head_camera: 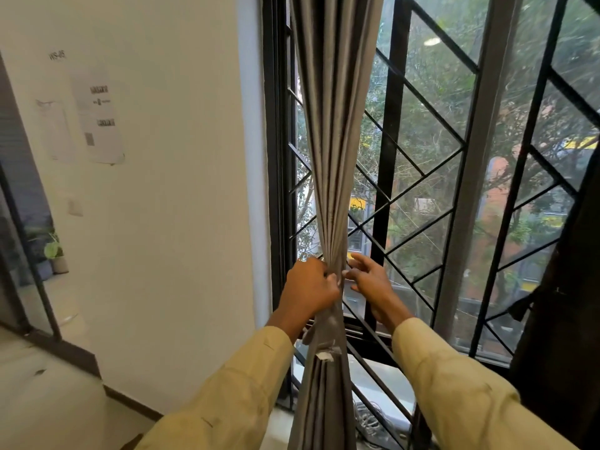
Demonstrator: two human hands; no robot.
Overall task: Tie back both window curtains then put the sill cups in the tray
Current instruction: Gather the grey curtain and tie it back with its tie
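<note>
A grey curtain (334, 131) hangs gathered into a tight bundle at the left side of the window. My left hand (310, 287) grips the bundle at its narrowest point. My right hand (367, 276) is just to the right of it, fingers spread and relaxed, fingertips touching the fabric's edge. Below the hands a grey tie-back strap (324, 336) with a white patch hangs against the curtain. A second, dark curtain (565, 303) hangs at the right edge, with a tie hanging loose at its side. No cups or tray are in view.
The window has a black frame and a diagonal metal grille (418, 177). A white wall (168, 190) with taped papers stands to the left. A small potted plant (55, 254) sits on a ledge at far left. Cables lie on the sill below.
</note>
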